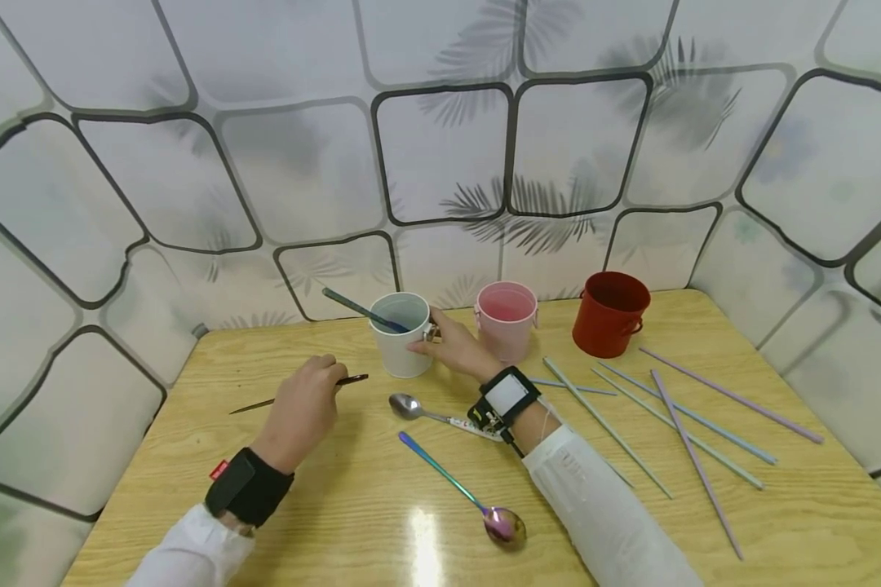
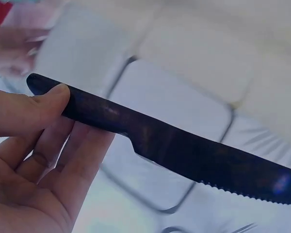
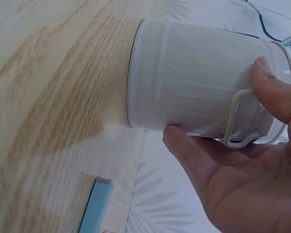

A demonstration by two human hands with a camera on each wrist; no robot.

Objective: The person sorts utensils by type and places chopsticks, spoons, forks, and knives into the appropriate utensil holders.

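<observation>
My left hand [image 1: 304,408] pinches a dark table knife [image 2: 150,136] by its handle, thumb on one face and fingers on the other. The left wrist view shows the blade's serrated edge. At the back of the table, my right hand [image 1: 457,346] grips a small white metal bucket [image 1: 402,346] by its side, thumb near the rim, next to the little loop handle [image 3: 240,116]. The bucket stands upright, and a bluish utensil [image 1: 356,306] leans out of it toward the left; its lower end is hidden inside.
A pink bucket [image 1: 506,330] and a red bucket [image 1: 609,318] stand to the right. A steel spoon with a patterned handle [image 1: 407,405] and an iridescent spoon [image 1: 504,526] lie in front. Several pastel sticks, among them a purple one [image 1: 697,465], spread over the table's right side.
</observation>
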